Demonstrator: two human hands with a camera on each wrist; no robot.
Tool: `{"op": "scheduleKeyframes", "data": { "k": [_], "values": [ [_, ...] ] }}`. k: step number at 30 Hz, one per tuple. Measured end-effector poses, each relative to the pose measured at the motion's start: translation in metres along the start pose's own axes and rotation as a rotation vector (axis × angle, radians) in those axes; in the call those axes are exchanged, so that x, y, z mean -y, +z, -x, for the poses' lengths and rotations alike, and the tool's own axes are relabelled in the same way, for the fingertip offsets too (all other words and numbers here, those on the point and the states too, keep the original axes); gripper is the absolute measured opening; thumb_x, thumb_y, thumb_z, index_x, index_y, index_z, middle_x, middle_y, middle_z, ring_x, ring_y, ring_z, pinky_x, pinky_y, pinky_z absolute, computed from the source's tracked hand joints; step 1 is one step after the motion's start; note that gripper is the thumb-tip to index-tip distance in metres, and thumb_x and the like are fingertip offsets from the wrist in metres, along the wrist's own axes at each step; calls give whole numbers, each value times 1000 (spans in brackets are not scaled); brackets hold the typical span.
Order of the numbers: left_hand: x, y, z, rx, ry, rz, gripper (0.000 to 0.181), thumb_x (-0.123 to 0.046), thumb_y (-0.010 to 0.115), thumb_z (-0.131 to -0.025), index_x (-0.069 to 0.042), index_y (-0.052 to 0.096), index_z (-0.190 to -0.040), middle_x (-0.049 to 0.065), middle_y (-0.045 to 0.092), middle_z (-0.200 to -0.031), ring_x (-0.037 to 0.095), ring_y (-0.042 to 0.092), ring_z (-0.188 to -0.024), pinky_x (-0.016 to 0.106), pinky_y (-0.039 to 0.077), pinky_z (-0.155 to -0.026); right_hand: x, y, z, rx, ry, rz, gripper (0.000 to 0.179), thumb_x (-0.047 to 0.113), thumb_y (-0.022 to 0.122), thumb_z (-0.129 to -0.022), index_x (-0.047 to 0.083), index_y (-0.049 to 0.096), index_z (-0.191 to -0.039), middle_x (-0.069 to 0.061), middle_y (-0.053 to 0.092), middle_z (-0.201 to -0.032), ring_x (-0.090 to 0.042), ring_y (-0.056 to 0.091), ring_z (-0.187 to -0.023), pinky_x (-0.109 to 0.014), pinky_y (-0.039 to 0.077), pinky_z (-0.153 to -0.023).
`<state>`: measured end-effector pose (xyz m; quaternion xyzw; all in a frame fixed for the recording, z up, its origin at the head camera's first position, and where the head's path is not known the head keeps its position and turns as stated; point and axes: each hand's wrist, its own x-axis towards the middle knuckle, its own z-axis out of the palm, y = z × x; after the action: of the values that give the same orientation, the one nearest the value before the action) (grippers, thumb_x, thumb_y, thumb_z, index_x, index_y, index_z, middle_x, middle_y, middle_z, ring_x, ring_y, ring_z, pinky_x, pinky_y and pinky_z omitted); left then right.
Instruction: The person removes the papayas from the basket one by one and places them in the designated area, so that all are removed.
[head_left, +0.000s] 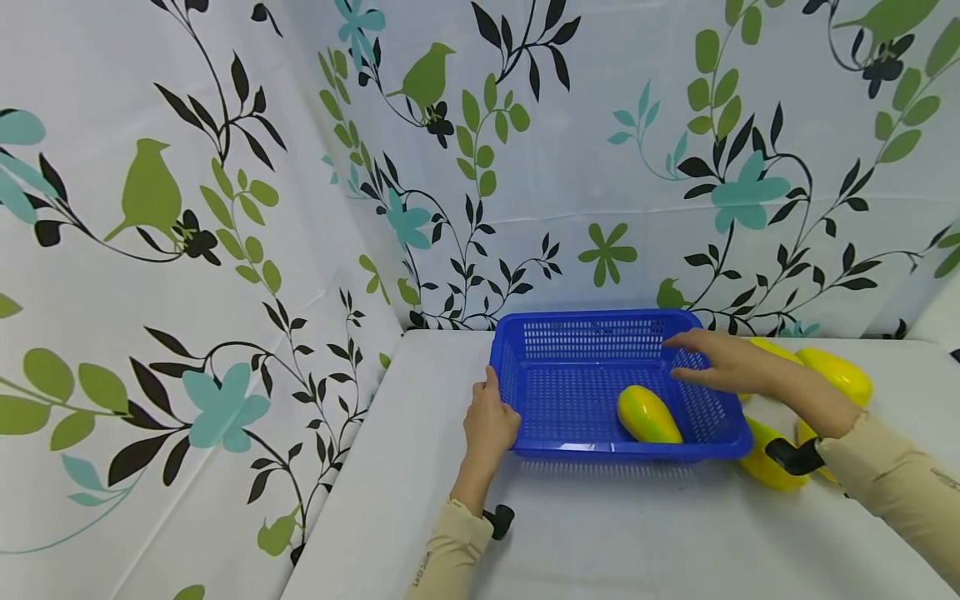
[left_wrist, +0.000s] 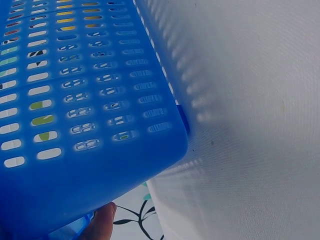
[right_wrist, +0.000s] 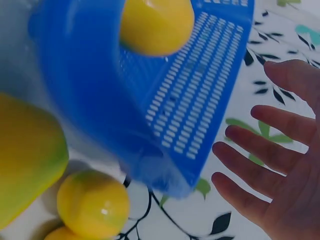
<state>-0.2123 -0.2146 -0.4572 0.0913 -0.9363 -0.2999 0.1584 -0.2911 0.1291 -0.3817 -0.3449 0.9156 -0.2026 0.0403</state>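
A blue plastic basket [head_left: 577,400] with slotted sides stands on the white table, and one yellow mango [head_left: 648,415] lies inside, toward the front right. My left hand [head_left: 489,421] grips the basket's left rim; in the left wrist view a fingertip [left_wrist: 103,220] shows at the rim. My right hand [head_left: 720,360] is over the basket's right end with its fingers spread and nothing in them. In the right wrist view, the right hand's fingers [right_wrist: 260,165] point toward the basket wall [right_wrist: 85,75], apart from it.
Several more yellow mangoes [head_left: 836,375] lie on the table to the right of the basket, partly hidden by my right forearm. A cloth [head_left: 480,167] printed with leaves and birds hangs behind the table [head_left: 570,533] and along its left side.
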Motion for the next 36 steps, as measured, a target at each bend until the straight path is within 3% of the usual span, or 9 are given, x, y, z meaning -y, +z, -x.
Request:
{"op": "scheduleKeyframes", "data": {
  "k": [5,14,21,29,36],
  "values": [
    [0,0,1,1,3,-7,68,4,55,-82,6,38,-147,29,56,-123,39,65,-85,48,53,-64,8,12,-16,36,-48,45,49,32,67,-93,-1,60,-129,-21,63,-123,-38,60,-109,-55,51,-89],
    [0,0,0,1,9,-21,69,4,57,-81,6,38,-148,28,57,-122,37,65,-82,46,53,-61,14,30,-33,137,-40,-92,50,32,63,-95,-3,57,-131,-24,59,-129,-43,55,-117,-57,46,-94],
    [-4,-1,1,-16,27,-10,70,5,59,-79,8,39,-146,29,57,-121,37,66,-81,46,54,-60,9,45,-37,212,-5,-133,54,34,63,-95,-4,56,-132,-26,57,-130,-44,54,-117,-56,48,-93],
    [-4,-3,1,-13,28,-14,68,5,57,-81,8,39,-146,29,57,-120,37,66,-80,45,53,-59,2,63,-36,251,-32,-109,56,37,64,-94,-5,56,-131,-17,62,-120,-28,58,-102,-51,49,-91],
    [-2,-2,1,-22,31,-15,67,5,57,-81,8,40,-146,29,58,-120,37,66,-79,45,53,-58,4,71,-34,277,12,-146,71,40,72,-87,-2,48,-140,-22,54,-133,-33,54,-112,-55,46,-96]
  ]
}}
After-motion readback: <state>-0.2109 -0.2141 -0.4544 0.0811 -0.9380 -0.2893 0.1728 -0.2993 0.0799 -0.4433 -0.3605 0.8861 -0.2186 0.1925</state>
